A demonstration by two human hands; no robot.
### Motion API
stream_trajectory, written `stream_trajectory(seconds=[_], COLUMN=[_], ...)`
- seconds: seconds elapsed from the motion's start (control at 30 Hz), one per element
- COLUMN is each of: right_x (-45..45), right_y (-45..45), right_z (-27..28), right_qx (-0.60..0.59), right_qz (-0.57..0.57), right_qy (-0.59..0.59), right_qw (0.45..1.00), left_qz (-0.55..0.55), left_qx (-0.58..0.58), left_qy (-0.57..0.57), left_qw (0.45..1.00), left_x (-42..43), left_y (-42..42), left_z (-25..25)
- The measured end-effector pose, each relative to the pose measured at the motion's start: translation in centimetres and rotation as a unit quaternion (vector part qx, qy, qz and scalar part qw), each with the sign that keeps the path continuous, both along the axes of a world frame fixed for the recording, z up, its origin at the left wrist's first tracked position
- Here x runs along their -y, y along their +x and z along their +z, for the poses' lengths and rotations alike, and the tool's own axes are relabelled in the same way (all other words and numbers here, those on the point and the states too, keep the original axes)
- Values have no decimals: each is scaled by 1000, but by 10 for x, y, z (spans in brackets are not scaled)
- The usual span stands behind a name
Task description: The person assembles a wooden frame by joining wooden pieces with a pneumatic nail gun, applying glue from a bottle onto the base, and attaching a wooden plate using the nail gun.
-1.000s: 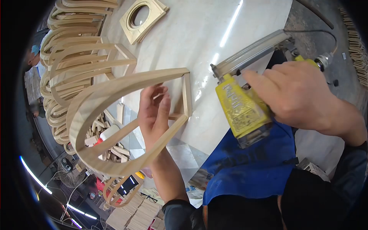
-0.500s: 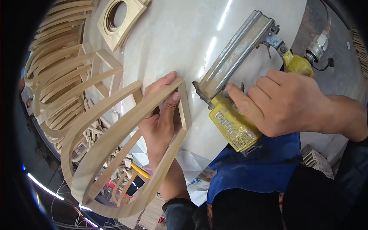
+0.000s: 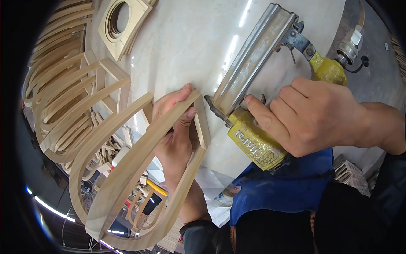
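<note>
- Your left hand (image 3: 181, 137) grips the end of a pale wooden frame (image 3: 136, 158), with your fingers behind the upper rail and your thumb in front, clamped on it.
- That frame is left of centre, tilted, its squared end toward your right hand and its rounded end down at lower left.
- Your right hand (image 3: 315, 116) is wrapped round the handle of a yellow nail gun (image 3: 258, 142); your fingers are curled together, with the index finger reaching toward the trigger area.
- The gun's nose is just beside the frame's squared end; you cannot tell here whether they touch.
- A metal coupling (image 3: 350, 46) sits at the back of the gun, beyond your knuckles.
- A second loop (image 3: 111, 122) shows just behind the held frame; whether the two are joined is unclear.
- Further left, more curved frames (image 3: 115, 70) stand in a row, with wood scraps (image 3: 105, 150) near them.
- Boards (image 3: 134, 25) with a round hole lie stacked on the pale table (image 3: 177, 42), well apart from your hands.
- Your blue apron (image 3: 279, 190) hangs below the gun.
</note>
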State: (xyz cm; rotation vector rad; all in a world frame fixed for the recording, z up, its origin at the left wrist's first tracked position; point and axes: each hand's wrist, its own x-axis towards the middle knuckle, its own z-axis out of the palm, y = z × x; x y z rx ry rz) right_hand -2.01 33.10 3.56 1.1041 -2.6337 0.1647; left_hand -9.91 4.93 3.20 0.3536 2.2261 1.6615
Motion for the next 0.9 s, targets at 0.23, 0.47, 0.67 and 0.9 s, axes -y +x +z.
stream_trajectory(seconds=[0.23,0.47,0.67,0.9], right_x=[3,3,3,-1], right_y=[-4,-4,-6,-11], right_z=[-3,-4,-4,-6], right_qx=[-5,1,3,-19], right_qz=[8,10,12,26], right_qy=[-17,-19,-14,-8], right_qw=[1000,1000,1000,999], left_qz=[7,6,13,-1], left_qx=[37,41,50,29], left_qy=[10,37,57,14], left_qw=[999,998,997,999], left_x=[-2,-3,-2,-4], left_y=[-2,-1,-1,0], left_z=[5,1,-1,4])
